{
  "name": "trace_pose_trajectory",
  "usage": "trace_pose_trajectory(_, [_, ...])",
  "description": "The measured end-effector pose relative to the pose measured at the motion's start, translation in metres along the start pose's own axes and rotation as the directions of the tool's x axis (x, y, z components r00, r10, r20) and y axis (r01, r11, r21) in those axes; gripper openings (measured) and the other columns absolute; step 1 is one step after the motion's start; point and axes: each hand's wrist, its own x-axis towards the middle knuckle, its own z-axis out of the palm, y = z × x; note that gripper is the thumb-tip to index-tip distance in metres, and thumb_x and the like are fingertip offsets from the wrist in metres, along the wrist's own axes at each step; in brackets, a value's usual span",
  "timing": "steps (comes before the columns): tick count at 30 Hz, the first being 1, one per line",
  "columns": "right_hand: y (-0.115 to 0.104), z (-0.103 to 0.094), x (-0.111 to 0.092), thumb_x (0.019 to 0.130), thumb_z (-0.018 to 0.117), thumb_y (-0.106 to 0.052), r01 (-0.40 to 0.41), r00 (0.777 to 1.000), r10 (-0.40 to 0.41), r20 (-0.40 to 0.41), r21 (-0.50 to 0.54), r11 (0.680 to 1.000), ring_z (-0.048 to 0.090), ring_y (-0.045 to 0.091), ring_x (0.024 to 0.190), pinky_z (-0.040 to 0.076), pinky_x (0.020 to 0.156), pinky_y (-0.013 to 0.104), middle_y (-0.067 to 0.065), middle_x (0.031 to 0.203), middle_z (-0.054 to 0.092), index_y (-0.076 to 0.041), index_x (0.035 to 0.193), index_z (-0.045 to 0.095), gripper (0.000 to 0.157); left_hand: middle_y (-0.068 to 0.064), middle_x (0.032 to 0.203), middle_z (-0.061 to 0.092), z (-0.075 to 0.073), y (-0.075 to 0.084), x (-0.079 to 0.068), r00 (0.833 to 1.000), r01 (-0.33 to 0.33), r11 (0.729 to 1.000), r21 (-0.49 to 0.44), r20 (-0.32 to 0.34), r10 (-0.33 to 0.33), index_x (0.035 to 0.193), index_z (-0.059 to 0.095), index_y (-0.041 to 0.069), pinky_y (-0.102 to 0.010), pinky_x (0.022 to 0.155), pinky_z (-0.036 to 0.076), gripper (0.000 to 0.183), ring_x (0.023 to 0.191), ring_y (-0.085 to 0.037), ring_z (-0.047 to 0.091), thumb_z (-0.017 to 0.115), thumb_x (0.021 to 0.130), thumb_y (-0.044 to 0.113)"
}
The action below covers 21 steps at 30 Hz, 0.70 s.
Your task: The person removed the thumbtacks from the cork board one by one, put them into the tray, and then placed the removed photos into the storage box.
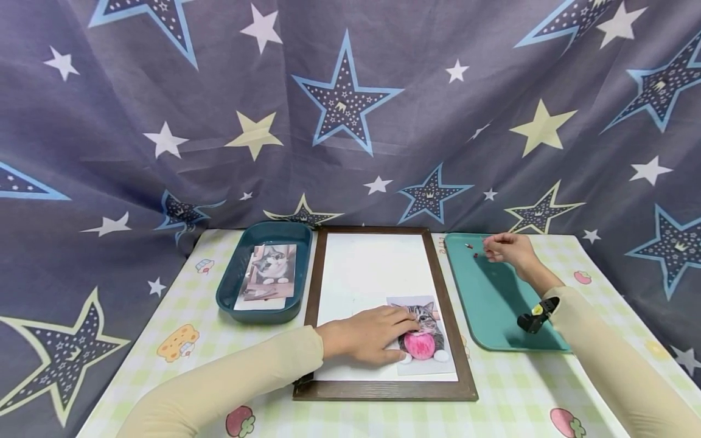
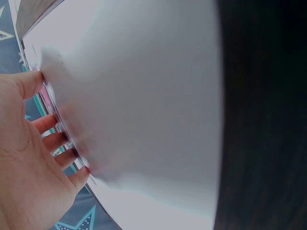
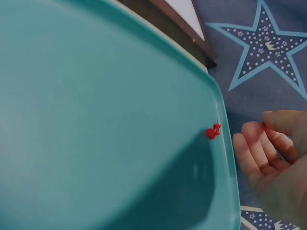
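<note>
My left hand [image 1: 375, 334] lies with its fingers spread on a cat picture with a pink ball [image 1: 420, 345], touching it at the lower right of a white board [image 1: 378, 267] in a brown frame. Above the far end of the green tray [image 1: 482, 310], my right hand [image 1: 509, 250] pinches a small red push pin [image 3: 264, 125] between thumb and finger; only a bit of red shows. Two more red push pins [image 3: 213, 131] lie in the tray near its far rim, just beside that hand.
Left of the board stands a dark teal basin [image 1: 230, 286] with another cat picture [image 1: 274, 267] and pale sheets inside. A checked tablecloth [image 1: 181, 377] covers the table, and a star-patterned curtain [image 1: 350, 182] hangs behind it.
</note>
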Motion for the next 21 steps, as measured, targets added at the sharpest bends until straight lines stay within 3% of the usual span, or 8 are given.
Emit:
trace_pose_trajectory(13, [0.014,-0.005,0.008,0.100,0.065,-0.011,0.117,0.983,-0.141,-0.114,-0.192,0.974,0.067,0.003,0.071,0.060,0.065,0.025,-0.021,0.076,0.066,0.015,0.116,0.064,0.031,0.000,0.162,0.038,0.000,-0.001,0.001,1.000,-0.001,1.000,0.006,-0.008,0.001,0.158,0.037,0.017,-0.033,0.128,0.023,0.061,0.152,-0.019,0.033,0.046,0.105,0.048])
trace_pose_trajectory(17, [0.016,-0.005,0.009,0.099,0.066,-0.012,0.119,0.973,-0.167,-0.158,-0.275,0.954,0.064,0.005,0.068,0.058,0.062,0.026,-0.015,0.076,0.066,0.012,0.113,0.068,0.028,0.000,0.161,0.040,0.001,-0.001,0.001,1.000,-0.008,1.000,0.005,-0.014,0.008,0.157,0.038,0.017,-0.032,0.128,0.022,0.060,0.152,-0.019,0.034,0.047,0.105,0.047])
trace_pose_trajectory(21, [0.017,-0.005,0.010,0.098,0.067,-0.010,0.124,0.966,-0.194,-0.172,-0.350,0.929,0.062,0.006,0.066,0.055,0.057,0.021,0.000,0.079,0.069,0.011,0.107,0.069,0.023,0.000,0.161,0.039,0.001,-0.001,0.001,1.000,-0.006,1.000,0.002,-0.011,0.006,0.157,0.038,0.017,-0.033,0.128,0.022,0.061,0.152,-0.019,0.033,0.047,0.105,0.047])
